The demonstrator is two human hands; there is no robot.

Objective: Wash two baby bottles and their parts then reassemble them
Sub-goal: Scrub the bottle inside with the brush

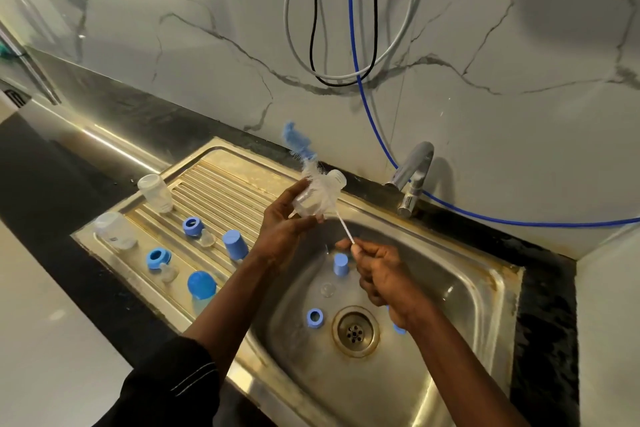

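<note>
We held a clear baby bottle [313, 199] in our left hand [284, 229] above the far-left edge of the sink basin [460, 291], fingers clamped round its body. Our right hand [384, 274] pinched the wire handle of a bottle brush [311, 180], whose bristles lay against the bottle. To scrub well, we judged the brush should enter the neck fully and twist. Another bottle [156, 192], rings and caps waited on the drainboard [221, 191]. No readable labels.
</note>
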